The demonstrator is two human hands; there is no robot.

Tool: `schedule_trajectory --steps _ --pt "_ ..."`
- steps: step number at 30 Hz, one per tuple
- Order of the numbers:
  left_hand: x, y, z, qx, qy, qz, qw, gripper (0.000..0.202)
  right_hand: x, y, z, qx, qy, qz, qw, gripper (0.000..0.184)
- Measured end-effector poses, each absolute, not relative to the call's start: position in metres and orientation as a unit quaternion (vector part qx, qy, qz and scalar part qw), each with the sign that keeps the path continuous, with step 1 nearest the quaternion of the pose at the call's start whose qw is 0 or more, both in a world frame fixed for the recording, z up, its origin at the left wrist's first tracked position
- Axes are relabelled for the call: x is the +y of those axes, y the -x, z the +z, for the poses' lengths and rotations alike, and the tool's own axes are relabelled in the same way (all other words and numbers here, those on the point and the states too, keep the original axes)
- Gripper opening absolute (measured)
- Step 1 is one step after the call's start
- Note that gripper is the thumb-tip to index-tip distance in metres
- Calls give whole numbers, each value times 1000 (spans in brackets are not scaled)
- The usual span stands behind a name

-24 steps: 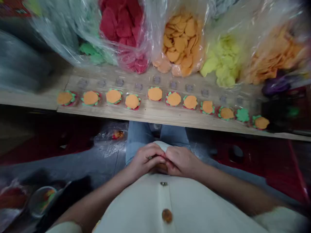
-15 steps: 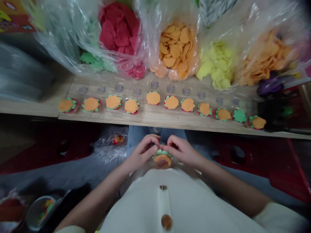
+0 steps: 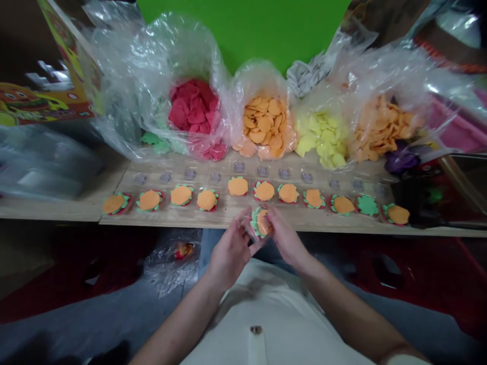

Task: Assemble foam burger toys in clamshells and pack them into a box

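My left hand (image 3: 231, 249) and my right hand (image 3: 286, 239) together hold a small stack of foam pieces (image 3: 261, 222), orange on top with green and red edges, just in front of the wooden board (image 3: 236, 219). Fingers of both hands pinch its sides. On the board lies a row of similar orange, green and red stacks (image 3: 207, 199) in clear blister cavities. One cavity near the right holds only a green piece (image 3: 367, 205).
Behind the row stand open plastic bags of foam pieces: red (image 3: 194, 114), orange (image 3: 264, 124), yellow (image 3: 323, 137), a second orange bag (image 3: 380, 126). A printed carton (image 3: 41, 104) sits at the far left. A crumpled plastic bag (image 3: 175, 253) lies below the board.
Both hands rose from my lap toward the board's front edge, carrying the stack. The view tilted up, so the bags and green backdrop show more fully.
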State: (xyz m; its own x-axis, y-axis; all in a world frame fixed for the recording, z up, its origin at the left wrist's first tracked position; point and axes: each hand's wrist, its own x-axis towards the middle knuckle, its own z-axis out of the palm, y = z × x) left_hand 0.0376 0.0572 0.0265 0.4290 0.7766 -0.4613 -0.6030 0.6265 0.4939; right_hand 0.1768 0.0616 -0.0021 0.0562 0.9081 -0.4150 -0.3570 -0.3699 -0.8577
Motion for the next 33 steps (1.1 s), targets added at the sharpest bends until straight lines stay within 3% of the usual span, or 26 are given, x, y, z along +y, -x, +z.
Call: schedule_trajectory --steps 6,10,13,15,19,26,33 --pt "56 -51 21 385 -220 454 773 43 86 -173 5 -189 494 697 485 36" --pt "54 -64 15 395 -199 493 749 46 77 -167 8 -388 549 542 505 41" --pt "53 -67 13 401 -213 503 736 42 68 -168 18 -569 531 421 466 49" --pt "51 -66 13 409 -231 511 720 40 67 -169 25 -635 517 376 433 45" --pt "45 -68 12 453 -240 526 678 40 70 -169 30 -662 526 322 427 28" --pt "38 -70 15 474 -222 567 636 33 50 -157 31 -692 559 258 377 39" --pt "45 -72 15 453 -156 577 661 34 56 -162 29 -662 548 268 437 28"
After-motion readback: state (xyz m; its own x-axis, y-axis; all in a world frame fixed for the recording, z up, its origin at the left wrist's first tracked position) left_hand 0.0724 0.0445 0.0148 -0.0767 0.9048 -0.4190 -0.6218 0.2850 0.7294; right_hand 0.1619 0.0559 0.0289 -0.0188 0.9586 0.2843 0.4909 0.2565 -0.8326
